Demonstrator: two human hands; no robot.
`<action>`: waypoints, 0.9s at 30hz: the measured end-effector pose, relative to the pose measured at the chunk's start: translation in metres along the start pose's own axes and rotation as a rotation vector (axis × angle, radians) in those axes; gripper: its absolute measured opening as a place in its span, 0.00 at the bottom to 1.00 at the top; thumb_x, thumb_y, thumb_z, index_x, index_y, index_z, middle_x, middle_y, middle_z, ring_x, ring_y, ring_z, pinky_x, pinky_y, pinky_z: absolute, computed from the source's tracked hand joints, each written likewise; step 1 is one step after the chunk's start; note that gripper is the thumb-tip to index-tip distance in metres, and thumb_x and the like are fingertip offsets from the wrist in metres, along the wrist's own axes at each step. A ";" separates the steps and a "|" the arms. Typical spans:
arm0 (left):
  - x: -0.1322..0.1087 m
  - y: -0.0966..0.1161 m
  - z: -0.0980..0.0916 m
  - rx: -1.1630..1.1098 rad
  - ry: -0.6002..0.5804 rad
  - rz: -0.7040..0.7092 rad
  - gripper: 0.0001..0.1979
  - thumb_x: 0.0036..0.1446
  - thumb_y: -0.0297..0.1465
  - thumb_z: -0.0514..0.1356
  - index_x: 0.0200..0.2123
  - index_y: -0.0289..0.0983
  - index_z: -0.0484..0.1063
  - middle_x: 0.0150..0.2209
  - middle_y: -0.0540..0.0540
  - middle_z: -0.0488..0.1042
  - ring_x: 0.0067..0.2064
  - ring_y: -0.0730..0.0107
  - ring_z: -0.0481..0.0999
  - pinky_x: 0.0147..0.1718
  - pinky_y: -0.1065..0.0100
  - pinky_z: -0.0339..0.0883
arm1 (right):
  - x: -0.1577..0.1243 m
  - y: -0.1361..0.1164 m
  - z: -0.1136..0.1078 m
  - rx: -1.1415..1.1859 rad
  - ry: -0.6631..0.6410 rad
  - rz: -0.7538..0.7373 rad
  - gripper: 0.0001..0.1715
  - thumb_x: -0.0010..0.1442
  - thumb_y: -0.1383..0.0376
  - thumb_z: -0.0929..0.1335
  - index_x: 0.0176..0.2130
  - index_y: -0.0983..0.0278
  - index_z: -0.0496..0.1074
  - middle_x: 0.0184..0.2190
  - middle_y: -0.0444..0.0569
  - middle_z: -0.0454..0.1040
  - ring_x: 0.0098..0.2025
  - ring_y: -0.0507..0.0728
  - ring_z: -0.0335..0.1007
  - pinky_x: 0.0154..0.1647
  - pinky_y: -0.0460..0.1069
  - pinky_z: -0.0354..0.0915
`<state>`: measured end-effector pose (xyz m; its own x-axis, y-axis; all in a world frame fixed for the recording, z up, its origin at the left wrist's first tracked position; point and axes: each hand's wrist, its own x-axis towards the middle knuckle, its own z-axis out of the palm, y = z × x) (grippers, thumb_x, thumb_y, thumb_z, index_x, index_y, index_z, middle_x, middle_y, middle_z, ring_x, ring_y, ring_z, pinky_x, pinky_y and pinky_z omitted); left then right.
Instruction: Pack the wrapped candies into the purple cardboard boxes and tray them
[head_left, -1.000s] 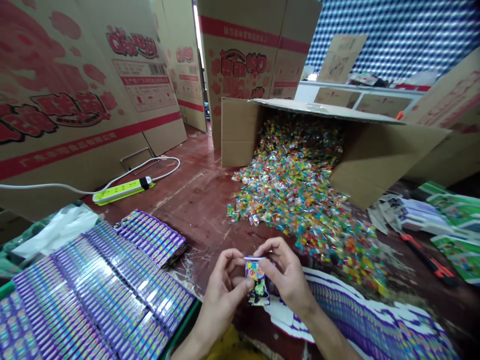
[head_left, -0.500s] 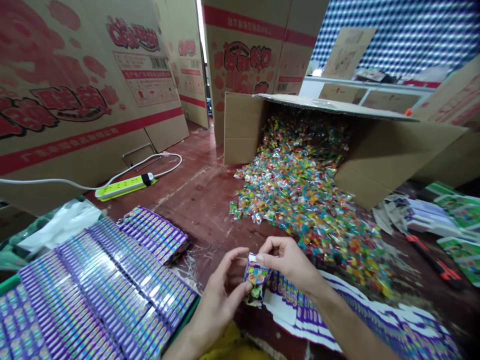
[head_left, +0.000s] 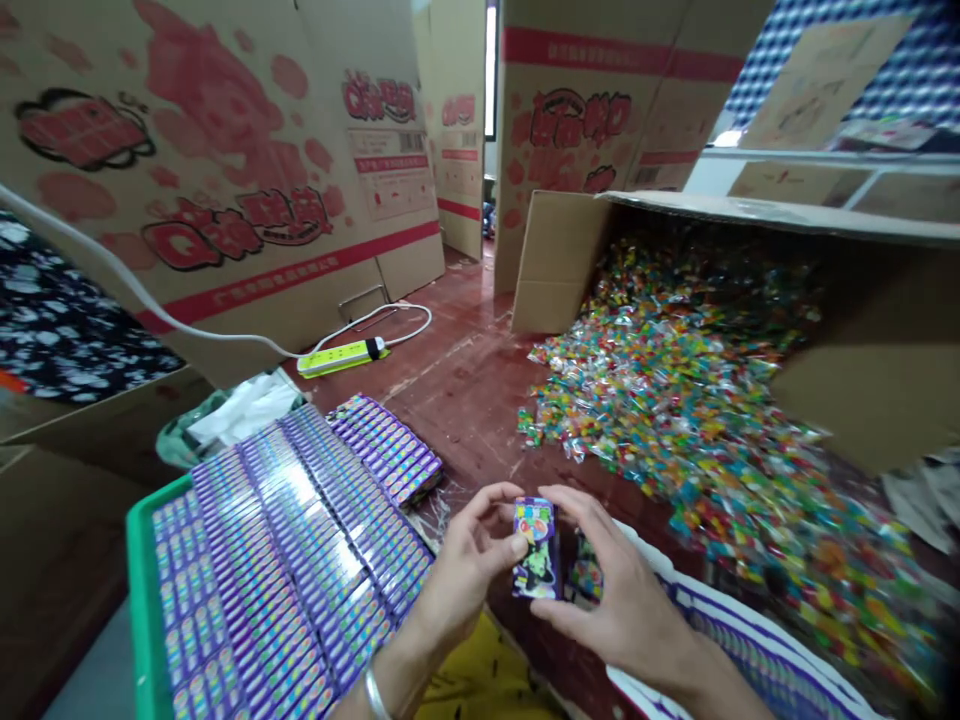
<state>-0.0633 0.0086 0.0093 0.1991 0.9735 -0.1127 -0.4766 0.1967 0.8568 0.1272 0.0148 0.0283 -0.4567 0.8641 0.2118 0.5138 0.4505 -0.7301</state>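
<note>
A small purple candy box point(head_left: 534, 560) with a colourful printed front stands upright between my hands. My left hand point(head_left: 480, 550) grips it from the left, thumb across its front and fingers behind. My right hand point(head_left: 619, 580) spans its right side, index fingertip at the top corner and thumb at the bottom edge. Beneath and beyond my right hand lies an overlapping row of flat purple-and-white cartons point(head_left: 750, 640), partly hidden by that hand and forearm. To the left, a green tray point(head_left: 142, 600) holds tight rows of similar purple boxes point(head_left: 300, 560).
Small clear bags of colourful candy point(head_left: 675, 400) spill from a large cardboard box point(head_left: 555, 260) lying on its side. A block of purple boxes point(head_left: 386, 445) sits beyond the tray. A power strip point(head_left: 341, 357) with a white cable lies further back. Tall printed cartons point(head_left: 247, 150) stand behind.
My right hand has moved from the box's white top flap to its right side. The flap no longer shows, and the box's front faces me more squarely. The view has turned left.
</note>
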 end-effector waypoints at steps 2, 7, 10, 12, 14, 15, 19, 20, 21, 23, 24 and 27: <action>-0.001 0.013 -0.010 0.088 0.024 0.007 0.23 0.52 0.34 0.68 0.51 0.39 0.69 0.44 0.43 0.76 0.45 0.60 0.76 0.43 0.64 0.70 | 0.012 -0.005 0.010 -0.020 0.033 -0.049 0.48 0.50 0.60 0.76 0.64 0.57 0.55 0.61 0.54 0.63 0.63 0.65 0.59 0.63 0.59 0.60; -0.011 0.065 -0.058 0.709 0.526 0.289 0.23 0.59 0.38 0.62 0.56 0.41 0.66 0.48 0.43 0.73 0.41 0.63 0.76 0.31 0.69 0.72 | 0.054 -0.022 0.050 -0.187 0.111 -0.074 0.56 0.47 0.47 0.76 0.64 0.65 0.55 0.55 0.60 0.68 0.55 0.69 0.63 0.58 0.63 0.61; -0.017 0.085 -0.087 0.792 0.677 0.381 0.21 0.58 0.40 0.62 0.52 0.38 0.68 0.40 0.45 0.73 0.36 0.65 0.75 0.24 0.72 0.69 | 0.079 -0.031 0.082 -0.269 0.091 -0.025 0.65 0.44 0.42 0.75 0.68 0.67 0.50 0.51 0.61 0.70 0.51 0.70 0.65 0.54 0.64 0.61; -0.020 0.088 -0.098 0.804 0.707 0.394 0.20 0.58 0.41 0.62 0.50 0.37 0.69 0.38 0.46 0.73 0.34 0.67 0.75 0.22 0.73 0.68 | 0.092 -0.036 0.102 -0.308 0.069 0.020 0.69 0.43 0.40 0.75 0.69 0.66 0.46 0.49 0.61 0.71 0.50 0.70 0.65 0.53 0.65 0.61; -0.022 0.085 -0.103 0.818 0.724 0.389 0.20 0.58 0.41 0.62 0.49 0.37 0.69 0.38 0.46 0.73 0.34 0.67 0.75 0.22 0.73 0.68 | 0.103 -0.039 0.118 -0.336 0.047 0.063 0.72 0.43 0.39 0.74 0.70 0.65 0.43 0.49 0.62 0.70 0.50 0.71 0.64 0.53 0.66 0.60; -0.023 0.083 -0.103 0.823 0.726 0.382 0.20 0.58 0.41 0.62 0.49 0.37 0.70 0.38 0.46 0.74 0.34 0.66 0.75 0.22 0.73 0.67 | 0.107 -0.040 0.123 -0.345 0.037 0.079 0.72 0.43 0.38 0.74 0.71 0.65 0.41 0.50 0.63 0.70 0.50 0.71 0.64 0.53 0.66 0.59; -0.021 0.073 -0.100 0.824 0.734 0.382 0.20 0.58 0.41 0.62 0.49 0.37 0.70 0.39 0.45 0.74 0.35 0.65 0.76 0.22 0.72 0.67 | 0.119 -0.043 0.135 -0.361 0.017 0.109 0.73 0.45 0.35 0.70 0.71 0.67 0.38 0.51 0.66 0.69 0.50 0.72 0.64 0.52 0.67 0.59; -0.020 0.073 -0.098 0.823 0.743 0.392 0.19 0.58 0.41 0.62 0.49 0.37 0.71 0.39 0.45 0.75 0.35 0.65 0.76 0.23 0.72 0.67 | 0.121 -0.044 0.137 -0.363 0.011 0.116 0.72 0.46 0.34 0.69 0.71 0.68 0.38 0.51 0.67 0.69 0.50 0.73 0.64 0.52 0.67 0.58; -0.019 0.072 -0.096 0.820 0.755 0.406 0.19 0.57 0.41 0.62 0.49 0.37 0.71 0.39 0.45 0.75 0.35 0.65 0.75 0.23 0.72 0.67 | 0.123 -0.046 0.138 -0.365 0.004 0.120 0.72 0.47 0.34 0.68 0.71 0.69 0.38 0.51 0.68 0.69 0.50 0.73 0.64 0.52 0.67 0.59; -0.019 0.073 -0.090 0.807 0.785 0.443 0.18 0.57 0.40 0.63 0.48 0.38 0.71 0.39 0.46 0.75 0.35 0.66 0.75 0.24 0.73 0.67 | 0.125 -0.050 0.139 -0.364 -0.019 0.131 0.72 0.47 0.33 0.68 0.71 0.69 0.37 0.51 0.69 0.68 0.51 0.73 0.64 0.51 0.67 0.59; -0.020 0.074 -0.087 0.799 0.803 0.463 0.17 0.57 0.39 0.63 0.47 0.38 0.71 0.39 0.46 0.74 0.34 0.67 0.74 0.25 0.73 0.66 | 0.125 -0.053 0.137 -0.355 -0.032 0.137 0.72 0.47 0.33 0.68 0.71 0.68 0.37 0.51 0.69 0.68 0.51 0.73 0.65 0.50 0.67 0.60; -0.025 0.074 -0.075 0.760 0.845 0.510 0.13 0.58 0.38 0.63 0.43 0.38 0.72 0.36 0.48 0.73 0.31 0.70 0.72 0.24 0.73 0.64 | 0.116 -0.052 0.117 -0.318 -0.044 0.148 0.74 0.44 0.33 0.69 0.71 0.65 0.35 0.52 0.67 0.69 0.51 0.73 0.66 0.48 0.64 0.63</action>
<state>-0.1675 0.0077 0.0377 -0.6104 0.7442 0.2713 0.3342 -0.0686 0.9400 -0.0373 0.0658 0.0150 -0.3873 0.9180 0.0855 0.7740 0.3741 -0.5109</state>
